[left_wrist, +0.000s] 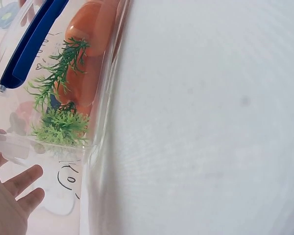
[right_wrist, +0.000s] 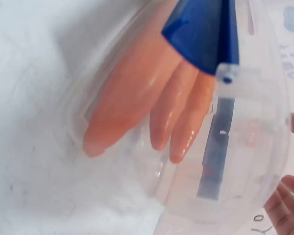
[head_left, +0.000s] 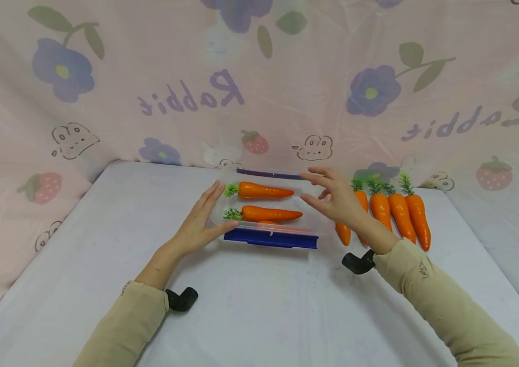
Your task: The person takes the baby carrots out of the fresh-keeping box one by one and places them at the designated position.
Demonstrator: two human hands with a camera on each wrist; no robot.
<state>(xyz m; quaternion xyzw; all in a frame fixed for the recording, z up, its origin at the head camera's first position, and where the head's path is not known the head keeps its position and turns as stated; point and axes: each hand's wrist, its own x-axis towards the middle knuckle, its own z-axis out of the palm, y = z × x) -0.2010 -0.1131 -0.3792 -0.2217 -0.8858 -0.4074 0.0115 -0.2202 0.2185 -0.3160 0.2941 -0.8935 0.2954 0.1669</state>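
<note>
A clear plastic box [right_wrist: 255,107] with blue latches [head_left: 270,238] stands on the table. Inside it lie an orange carrot [head_left: 266,190] with a leafy green top and another carrot [head_left: 272,214] nearer the front. Part of a third shows low behind the front wall. My left hand [head_left: 195,227] is at the box's left end, fingers extended along that side and thumb by the front corner. Over the right end is my right hand [head_left: 339,201], its fingers spread and slightly bent, holding nothing. Whether it touches the rim I cannot tell.
To the right of the box several more carrots lie side by side, among them one carrot [head_left: 419,221] at the far right. My right forearm crosses over part of this row. A printed cloth [head_left: 278,112] hangs behind the white-covered table [head_left: 259,311].
</note>
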